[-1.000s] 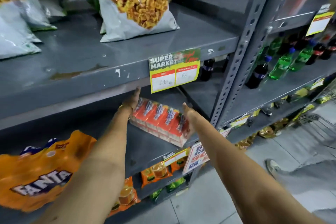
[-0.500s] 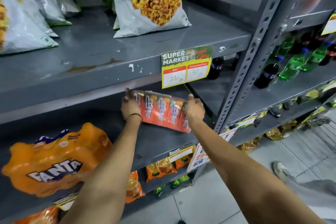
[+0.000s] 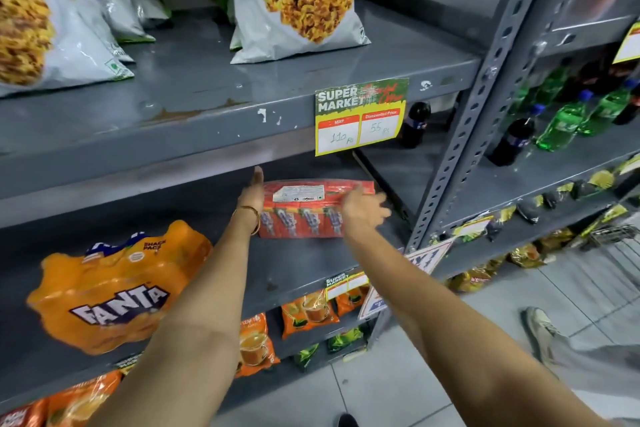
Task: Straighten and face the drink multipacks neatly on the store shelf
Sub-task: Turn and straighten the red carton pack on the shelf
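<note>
A red shrink-wrapped multipack of small juice cartons (image 3: 301, 218) stands upright on the grey middle shelf (image 3: 311, 267), its front face toward me and a white label on top. My left hand (image 3: 252, 191) lies flat against the pack's left end, fingers straight, a bangle at the wrist. My right hand (image 3: 364, 209) is at the pack's right front corner with its fingers spread, slightly blurred, not gripping. An orange Fanta multipack (image 3: 114, 291) sits further left on the same shelf, turned at an angle.
A Super Market price tag (image 3: 360, 116) hangs from the shelf edge above the pack. Snack bags (image 3: 294, 0) fill the top shelf. A grey upright post (image 3: 485, 114) stands right of the pack, with bottles (image 3: 561, 121) beyond. Tea packets (image 3: 308, 312) sit below; someone's shoe (image 3: 540, 333) is on the floor.
The red multipack went from lying tilted in both hands to standing upright with its front facing out. Both hands have let go and opened beside it.
</note>
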